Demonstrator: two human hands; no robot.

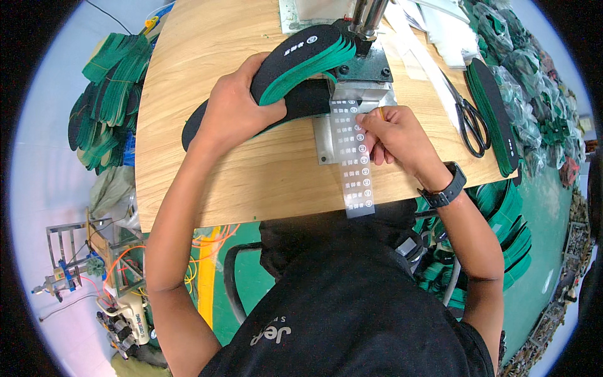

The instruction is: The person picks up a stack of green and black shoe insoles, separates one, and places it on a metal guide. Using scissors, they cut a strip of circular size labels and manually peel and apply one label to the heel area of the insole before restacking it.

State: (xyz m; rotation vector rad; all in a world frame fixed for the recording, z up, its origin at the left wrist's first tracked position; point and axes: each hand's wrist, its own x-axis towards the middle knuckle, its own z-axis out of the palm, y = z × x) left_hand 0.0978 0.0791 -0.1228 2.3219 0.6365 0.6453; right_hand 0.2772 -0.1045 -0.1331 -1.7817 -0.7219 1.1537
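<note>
My left hand [235, 107] is closed around a curved stack of black-topped green insoles [295, 56], held up over the wooden table. Beneath that stack lies another black insole [308, 97], its far end reaching in under the head of a metal heat press [364, 75]. My right hand [397, 135] pinches the edge of a clear strip of transfer labels [357, 176] between thumb and fingers, just in front of the press head. The strip hangs down past the table's near edge, with rows of white marks along it. A metal plate [325, 141] shows below the press.
Black-handled scissors [472, 125] lie at the table's right, beside a stack of insoles [493, 119]. Clear and white sheets [443, 31] lie at the far right. Insole bundles [107, 100] are piled left of the table; filled plastic bags [512, 81] stand to the right.
</note>
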